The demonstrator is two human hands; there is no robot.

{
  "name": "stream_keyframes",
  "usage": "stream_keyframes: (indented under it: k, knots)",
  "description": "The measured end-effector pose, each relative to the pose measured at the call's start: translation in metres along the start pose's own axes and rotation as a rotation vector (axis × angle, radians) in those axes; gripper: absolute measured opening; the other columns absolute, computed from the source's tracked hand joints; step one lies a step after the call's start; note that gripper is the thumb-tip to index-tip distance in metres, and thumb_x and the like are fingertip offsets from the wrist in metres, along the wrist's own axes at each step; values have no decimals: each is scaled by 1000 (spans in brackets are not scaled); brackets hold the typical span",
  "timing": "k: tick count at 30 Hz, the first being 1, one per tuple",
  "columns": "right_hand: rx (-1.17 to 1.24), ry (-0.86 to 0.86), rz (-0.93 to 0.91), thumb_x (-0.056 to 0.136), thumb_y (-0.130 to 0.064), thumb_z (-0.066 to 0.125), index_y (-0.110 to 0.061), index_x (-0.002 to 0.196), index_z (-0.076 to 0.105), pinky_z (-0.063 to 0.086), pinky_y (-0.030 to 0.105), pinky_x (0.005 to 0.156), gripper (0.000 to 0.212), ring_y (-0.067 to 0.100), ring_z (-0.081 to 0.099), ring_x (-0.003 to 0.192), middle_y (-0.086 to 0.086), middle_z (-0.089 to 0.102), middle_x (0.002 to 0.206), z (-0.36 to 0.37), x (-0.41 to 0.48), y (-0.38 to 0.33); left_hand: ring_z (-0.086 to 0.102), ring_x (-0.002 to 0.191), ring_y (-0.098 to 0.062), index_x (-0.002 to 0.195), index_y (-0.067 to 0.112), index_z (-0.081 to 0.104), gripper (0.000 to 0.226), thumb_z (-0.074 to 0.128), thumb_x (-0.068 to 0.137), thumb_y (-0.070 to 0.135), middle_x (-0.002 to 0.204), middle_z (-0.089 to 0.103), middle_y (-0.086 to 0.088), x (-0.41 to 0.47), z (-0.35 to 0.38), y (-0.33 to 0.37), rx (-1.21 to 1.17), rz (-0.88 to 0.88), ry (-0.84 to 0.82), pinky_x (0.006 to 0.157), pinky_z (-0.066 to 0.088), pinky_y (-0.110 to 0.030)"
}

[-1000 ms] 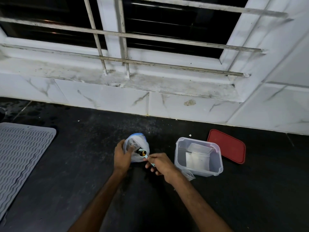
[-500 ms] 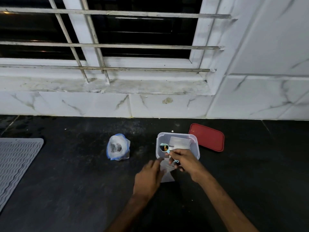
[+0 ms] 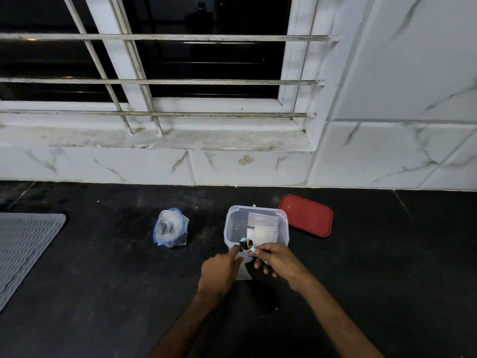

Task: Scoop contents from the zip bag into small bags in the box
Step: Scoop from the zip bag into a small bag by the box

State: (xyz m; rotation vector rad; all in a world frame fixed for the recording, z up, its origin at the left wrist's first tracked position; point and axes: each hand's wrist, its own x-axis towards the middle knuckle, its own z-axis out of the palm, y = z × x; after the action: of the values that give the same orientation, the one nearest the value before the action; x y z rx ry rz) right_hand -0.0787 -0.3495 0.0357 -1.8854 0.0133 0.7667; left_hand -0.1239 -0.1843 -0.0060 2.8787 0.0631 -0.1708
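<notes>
The zip bag (image 3: 169, 229), clear with a blue rim, stands open on the dark counter, left of the clear plastic box (image 3: 230, 228). Small white bags (image 3: 263, 229) stand inside the box. My right hand (image 3: 277, 259) grips the handle of a light blue scoop (image 3: 247, 244) holding dark and orange contents, at the box's near rim. My left hand (image 3: 223, 267) pinches the top of a small clear bag (image 3: 243, 272) in front of the box, its fingers right under the scoop.
A red lid (image 3: 305, 215) lies flat on the counter right of the box. A grey ribbed mat (image 3: 23, 249) covers the counter's left edge. White marbled tiles and a barred window rise behind the counter.
My right hand carried the loaded scoop from the zip bag to the box's near rim. My left hand let go of the zip bag and took hold of the small bag by the box.
</notes>
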Motion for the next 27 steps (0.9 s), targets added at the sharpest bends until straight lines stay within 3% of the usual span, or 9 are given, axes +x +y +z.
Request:
stream_keyframes:
  k: [7, 10, 18, 23, 27]
  knots:
    - [-29, -21, -21, 95, -28, 60, -20, 94, 74, 35, 20, 50, 16, 6, 51, 55, -3, 70, 72, -15, 1, 6, 66, 98, -24, 140, 31, 37, 41, 38, 101, 44, 112, 69, -6, 6, 7, 12, -39, -28, -73, 81, 53, -35]
    - [-29, -43, -37, 97, -24, 57, -20, 95, 73, 35, 19, 49, 17, 6, 51, 54, -2, 70, 72, -19, 1, 8, 66, 99, -21, 128, 27, 47, 32, 42, 100, 42, 114, 68, -4, 3, 10, 13, -106, -94, -103, 84, 55, -37]
    - [-108, -30, -101, 98, -22, 54, -15, 98, 72, 40, 13, 48, 20, 4, 52, 52, 1, 70, 74, -23, 0, 16, 68, 89, -12, 115, 37, 51, 18, 48, 97, 37, 103, 70, 5, -12, 16, 14, -262, -102, 30, 76, 57, -36]
    - [-448, 20, -198, 94, -25, 55, -17, 84, 74, 57, 33, 74, 23, 9, 66, 66, -1, 73, 73, -15, 5, 25, 67, 91, -6, 120, 39, 57, 27, 56, 94, 33, 106, 71, 14, -26, 18, 16, -308, -74, 64, 74, 48, -22]
    - [-777, 186, -368, 95, -27, 53, -19, 96, 72, 56, 35, 79, 20, 15, 67, 84, -1, 73, 92, -8, 5, 23, 67, 96, -2, 122, 41, 58, 34, 62, 89, 32, 106, 71, 19, -29, 20, 16, -363, -66, 87, 77, 48, -19]
